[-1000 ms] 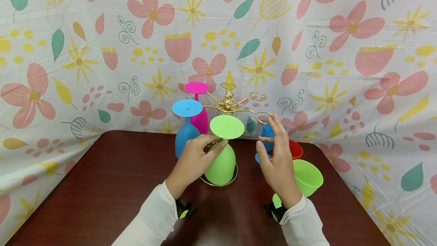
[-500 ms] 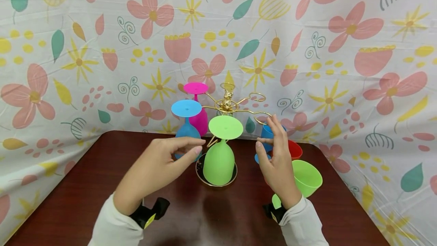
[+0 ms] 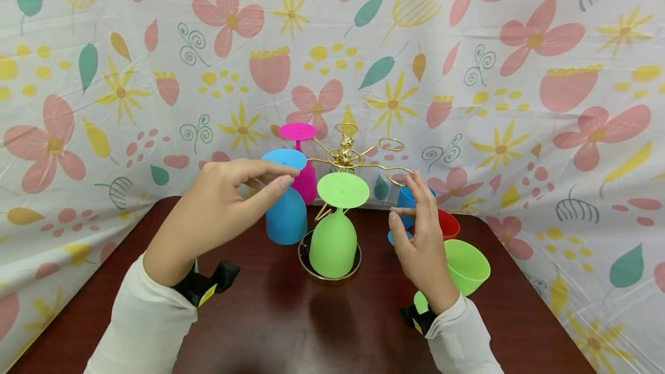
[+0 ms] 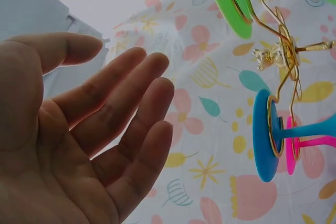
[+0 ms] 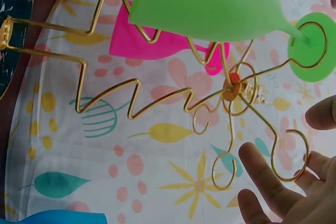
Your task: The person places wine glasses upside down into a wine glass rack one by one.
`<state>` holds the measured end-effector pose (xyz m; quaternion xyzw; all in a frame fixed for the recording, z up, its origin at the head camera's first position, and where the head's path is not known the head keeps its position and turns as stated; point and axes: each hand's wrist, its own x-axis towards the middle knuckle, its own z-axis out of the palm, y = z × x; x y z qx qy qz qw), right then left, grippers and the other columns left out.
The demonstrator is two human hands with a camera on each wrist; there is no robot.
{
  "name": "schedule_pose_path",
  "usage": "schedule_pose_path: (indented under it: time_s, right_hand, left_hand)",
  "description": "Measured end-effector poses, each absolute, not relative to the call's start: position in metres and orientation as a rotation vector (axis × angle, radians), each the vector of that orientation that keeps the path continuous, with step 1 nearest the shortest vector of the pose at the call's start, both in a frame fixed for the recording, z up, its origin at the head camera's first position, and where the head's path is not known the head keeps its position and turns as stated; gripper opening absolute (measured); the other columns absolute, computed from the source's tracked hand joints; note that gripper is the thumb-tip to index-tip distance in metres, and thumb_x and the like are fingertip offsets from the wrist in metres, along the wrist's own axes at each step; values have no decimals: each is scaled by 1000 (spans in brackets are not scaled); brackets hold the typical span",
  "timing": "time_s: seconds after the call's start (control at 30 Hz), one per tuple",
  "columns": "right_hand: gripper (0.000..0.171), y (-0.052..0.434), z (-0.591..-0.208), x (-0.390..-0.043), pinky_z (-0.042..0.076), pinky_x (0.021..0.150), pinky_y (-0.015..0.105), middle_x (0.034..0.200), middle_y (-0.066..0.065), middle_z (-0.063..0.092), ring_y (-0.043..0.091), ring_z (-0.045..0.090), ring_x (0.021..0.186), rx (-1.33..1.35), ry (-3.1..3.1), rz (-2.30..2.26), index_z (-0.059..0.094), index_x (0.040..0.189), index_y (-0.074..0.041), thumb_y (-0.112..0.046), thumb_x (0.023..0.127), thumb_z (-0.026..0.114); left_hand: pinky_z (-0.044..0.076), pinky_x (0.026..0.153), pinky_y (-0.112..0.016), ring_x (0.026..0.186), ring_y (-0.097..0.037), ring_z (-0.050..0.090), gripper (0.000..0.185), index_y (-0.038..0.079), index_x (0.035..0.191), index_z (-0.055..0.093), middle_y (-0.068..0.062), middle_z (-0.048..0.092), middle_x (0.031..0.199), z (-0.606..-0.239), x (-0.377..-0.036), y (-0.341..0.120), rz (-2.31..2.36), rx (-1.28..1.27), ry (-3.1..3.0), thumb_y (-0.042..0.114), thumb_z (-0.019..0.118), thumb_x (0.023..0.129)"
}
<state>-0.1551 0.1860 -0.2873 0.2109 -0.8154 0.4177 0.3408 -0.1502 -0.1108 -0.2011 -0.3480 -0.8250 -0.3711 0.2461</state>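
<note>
Brown table running to floral cloth at back and both sides; open wood near the front edge, between the sleeves, and at left. Gold wire rack near the table's back middle, base ring on the wood, arms spread outward from a central post.

Green goblet hung upside down on the front arm, foot disc up, bowl down inside the base ring, long axis upright. Blue goblet on the left arm and pink goblet behind it, both inverted the same way, axes upright.

Left hand raised left of the rack, in front of the blue goblet's foot, fingers straight and lightly spread, holding nothing; in the wrist view, palm bare and clear of the discs. Right hand upright just right of the green goblet, fingers straight and close together, tips near an empty hook; whether touching the wire, cannot tell.

Behind and right of that hand: a second green goblet lying tilted, mouth up and to the right, a red one beyond it, another blue one partly hidden by the fingers. These crowd the right side of the rack.
</note>
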Motion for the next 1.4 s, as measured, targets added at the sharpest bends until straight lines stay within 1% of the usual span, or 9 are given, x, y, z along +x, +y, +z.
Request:
schedule_pose_path:
  time_s: [0.27, 0.47, 0.63, 0.87, 1.07, 1.13, 1.23, 1.33, 1.4]
  right_hand:
    - [63, 188, -288, -154, 50, 74, 13, 159, 10, 18, 30, 63, 101, 542, -2126, 1103, 28, 153, -6, 3, 96, 55]
    - [63, 188, -286, -155, 50, 74, 13, 159, 12, 19, 31, 63, 100, 569, -2125, 1069, 29, 152, -5, 5, 96, 54]
    - [64, 189, -287, -157, 51, 72, 14, 159, 12, 18, 33, 63, 99, 590, -2120, 1057, 28, 153, -5, 5, 95, 54]
    - [72, 204, -304, -175, 54, 72, 23, 161, -7, 12, 18, 62, 103, 548, -2193, 1047, 22, 156, -29, -6, 97, 57]
    - [74, 208, -307, -178, 55, 74, 26, 161, -9, 11, 17, 63, 103, 567, -2217, 1028, 19, 156, -33, -9, 98, 57]
    - [74, 208, -306, -177, 55, 74, 26, 161, -9, 11, 17, 63, 103, 563, -2216, 1026, 19, 156, -33, -8, 98, 57]
    - [75, 209, -305, -176, 55, 74, 26, 161, -10, 11, 16, 62, 103, 556, -2221, 1029, 19, 156, -34, -8, 97, 56]
    - [75, 209, -305, -175, 55, 74, 27, 161, -10, 10, 17, 62, 104, 553, -2229, 1034, 18, 156, -34, -8, 98, 56]
    - [75, 209, -305, -175, 55, 75, 28, 161, -10, 10, 17, 62, 105, 549, -2236, 1031, 18, 156, -35, -8, 98, 56]
  left_hand:
    - [54, 76, -32, 84, -3, 64, 19, 21, 109, 76, 12, 71, 95, -175, -171, -99, -949, -1001, -2231, 28, 66, 94]
    - [51, 79, -28, 86, 1, 63, 22, 20, 109, 75, 13, 70, 92, -144, -184, -80, -847, -1035, -2280, 34, 66, 94]
    - [50, 80, -27, 90, -3, 62, 29, 19, 112, 73, 11, 69, 96, -127, -211, -61, -780, -1002, -2452, 39, 66, 92]
    - [51, 77, -31, 92, -10, 63, 26, 21, 105, 74, 6, 70, 97, -124, -252, -38, -673, -980, -2661, 42, 68, 90]
    - [51, 74, -33, 87, -16, 61, 32, 17, 104, 75, 3, 68, 104, -128, -276, -26, -480, -891, -2809, 43, 71, 88]
    - [50, 69, -33, 83, -16, 59, 30, 16, 101, 76, 4, 68, 100, -129, -281, -22, -471, -875, -2833, 42, 72, 87]
    - [42, 58, -28, 65, -12, 49, 28, 16, 78, 75, 6, 60, 72, -129, -285, -17, -437, -852, -2851, 43, 73, 86]
    - [31, 50, -26, 53, -10, 37, 42, 17, 56, 61, 7, 41, 54, -129, -287, -12, -395, -825, -2871, 45, 72, 85]
    - [27, 48, -26, 49, -10, 34, 50, 17, 51, 50, 6, 35, 51, -128, -287, -8, -376, -806, -2890, 45, 72, 85]
